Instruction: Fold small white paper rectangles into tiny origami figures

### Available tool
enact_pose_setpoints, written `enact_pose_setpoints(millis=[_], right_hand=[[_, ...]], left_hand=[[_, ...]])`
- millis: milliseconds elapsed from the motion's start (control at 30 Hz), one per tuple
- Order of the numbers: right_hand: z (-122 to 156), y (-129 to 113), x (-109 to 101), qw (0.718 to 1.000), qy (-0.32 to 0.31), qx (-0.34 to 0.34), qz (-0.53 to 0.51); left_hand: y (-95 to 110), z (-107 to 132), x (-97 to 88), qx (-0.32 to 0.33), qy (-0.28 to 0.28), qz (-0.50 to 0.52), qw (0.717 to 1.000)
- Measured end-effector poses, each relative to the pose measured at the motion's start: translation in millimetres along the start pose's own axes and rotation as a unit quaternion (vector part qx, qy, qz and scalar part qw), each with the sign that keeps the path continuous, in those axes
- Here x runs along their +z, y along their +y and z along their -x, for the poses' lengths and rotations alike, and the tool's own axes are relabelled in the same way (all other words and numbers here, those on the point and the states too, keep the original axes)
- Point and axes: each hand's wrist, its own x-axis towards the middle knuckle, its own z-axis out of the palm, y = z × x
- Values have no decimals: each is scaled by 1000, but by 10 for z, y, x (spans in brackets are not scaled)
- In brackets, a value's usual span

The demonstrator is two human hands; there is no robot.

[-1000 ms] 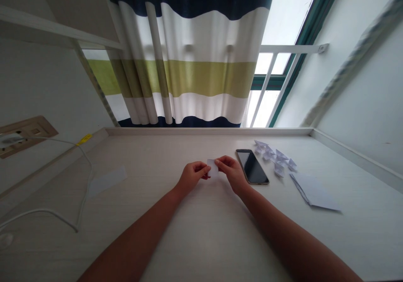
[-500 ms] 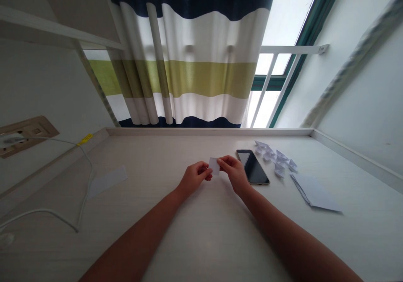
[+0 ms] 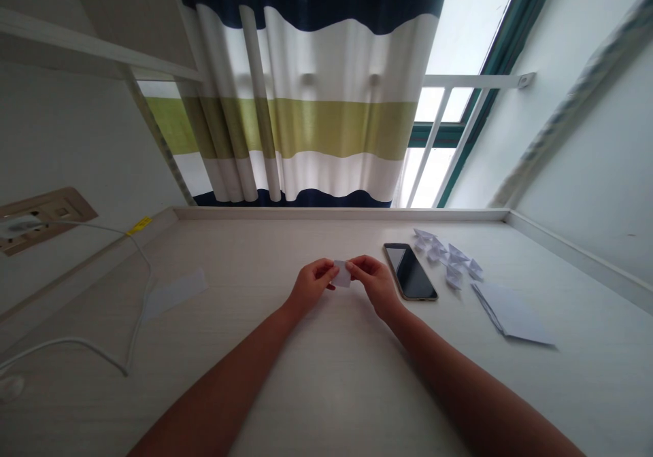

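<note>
A small white piece of paper is pinched between both hands just above the pale desk, near its middle. My left hand grips its left edge with closed fingers. My right hand grips the right edge, fingers curled round it. A dark smartphone lies flat just right of my right hand.
Several small folded white paper shapes lie beyond the phone. A stack of white sheets rests at the right. A paper strip and a white cable lie at the left, near a wall socket. A striped curtain hangs behind.
The paper has turned a little between my fingers, and both hands have shifted slightly while keeping their hold. Nothing else on the desk has moved.
</note>
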Motion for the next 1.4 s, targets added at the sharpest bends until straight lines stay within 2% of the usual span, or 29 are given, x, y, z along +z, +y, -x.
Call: enact_pose_setpoints(millis=[100,200,367,600,767,933,1233,1400], right_hand=[[20,7,18,999,-48,8,-14],[41,-12,30,996,-84,20,-21],[51,-63,30,994,-103,17,-16],[26,-59,2,995,-94,15,12],[27,-53,3,996,-81,22,14],[27,-47,-1,996,-83,28,6],[43,-42,10,993,-112,32,-15],[51,-41,20,990,-133,29,-28]], left_hand=[[18,-7,-4,23,25,15,999],[31,-5,-13,41,17,13,999],[73,24,-6,21,-43,37,998],[110,45,-2,22,-61,13,998],[71,33,-13,38,-42,-29,998],[49,20,-16,33,-7,-30,999],[24,-3,14,9,23,56,998],[20,-2,18,2,19,76,997]])
